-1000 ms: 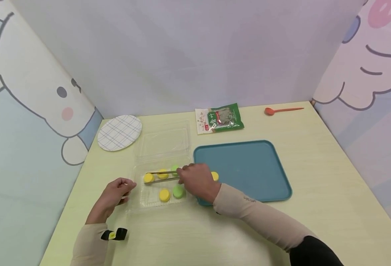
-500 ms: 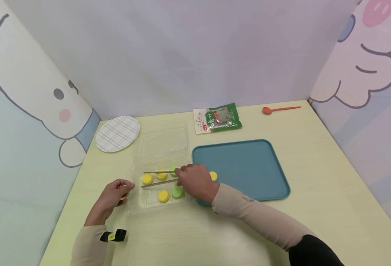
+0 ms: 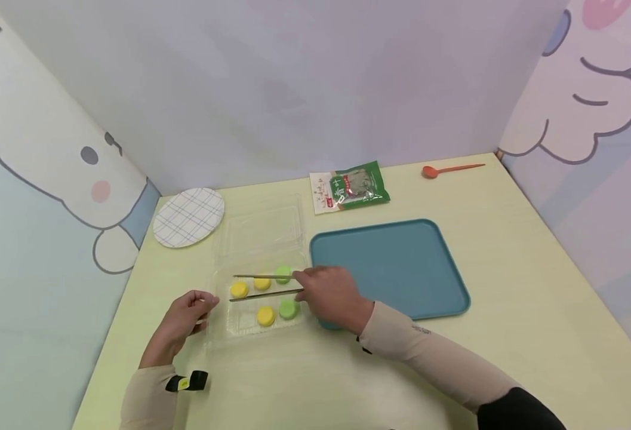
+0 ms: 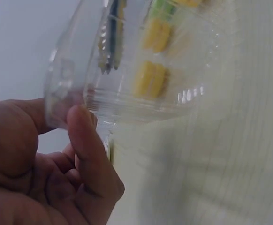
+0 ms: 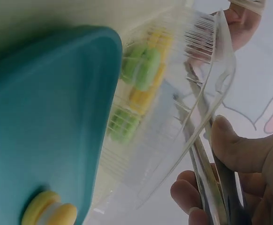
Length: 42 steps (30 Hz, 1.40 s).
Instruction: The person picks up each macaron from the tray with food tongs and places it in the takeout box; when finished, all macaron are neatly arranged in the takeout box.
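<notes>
A clear plastic clamshell box (image 3: 245, 328) lies unfolded, with three yellow macarons (image 3: 265, 316) and two green macarons (image 3: 288, 309) inside. My left hand (image 3: 187, 313) pinches the left edge of the box between thumb and fingers. In my right hand (image 3: 332, 295) is a pair of metal tongs (image 3: 267, 294), held level over the box from its right side. The tong arms are spread, with nothing gripped between the tips. In the right wrist view, another yellow macaron (image 5: 49, 208) rests on the blue tray (image 5: 56, 108); my right hand hides it in the head view.
The tray stands right beside the box. A round checked plate (image 3: 188, 218) is at the back left. A green and white packet (image 3: 350, 188) and a red spoon (image 3: 452, 170) lie along the back of the table (image 3: 530, 269), near the wall.
The tong arms have spread away from the leftmost yellow macaron, which stays in the box. My right hand has shifted slightly right. The left hand keeps its place.
</notes>
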Each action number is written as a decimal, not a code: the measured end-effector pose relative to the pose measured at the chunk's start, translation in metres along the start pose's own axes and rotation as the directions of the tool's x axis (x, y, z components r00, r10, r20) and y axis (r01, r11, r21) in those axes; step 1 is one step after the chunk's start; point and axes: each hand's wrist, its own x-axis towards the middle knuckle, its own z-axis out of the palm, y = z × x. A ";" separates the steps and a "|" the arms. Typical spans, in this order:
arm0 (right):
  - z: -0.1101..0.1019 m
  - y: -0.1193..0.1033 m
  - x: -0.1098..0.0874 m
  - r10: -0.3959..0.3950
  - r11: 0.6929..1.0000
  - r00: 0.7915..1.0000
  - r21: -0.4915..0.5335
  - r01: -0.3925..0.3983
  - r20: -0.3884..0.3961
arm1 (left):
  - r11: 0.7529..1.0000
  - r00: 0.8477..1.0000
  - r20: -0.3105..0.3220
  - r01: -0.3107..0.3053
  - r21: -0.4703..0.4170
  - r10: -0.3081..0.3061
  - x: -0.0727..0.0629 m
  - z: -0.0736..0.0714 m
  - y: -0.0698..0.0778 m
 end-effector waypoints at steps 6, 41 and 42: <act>-0.006 0.010 -0.015 0.035 0.993 0.997 0.112 -0.026 -0.074 | 1.000 1.000 0.005 -0.004 -0.001 0.004 0.000 0.000 0.002; -0.038 0.072 -0.106 0.162 0.980 0.959 0.154 -0.128 -0.233 | 1.000 1.000 -0.001 -0.012 -0.008 0.012 -0.002 0.001 0.003; -0.038 0.073 -0.108 0.160 0.981 0.958 0.146 -0.127 -0.238 | 1.000 1.000 -0.002 -0.012 -0.008 0.012 -0.002 0.001 0.003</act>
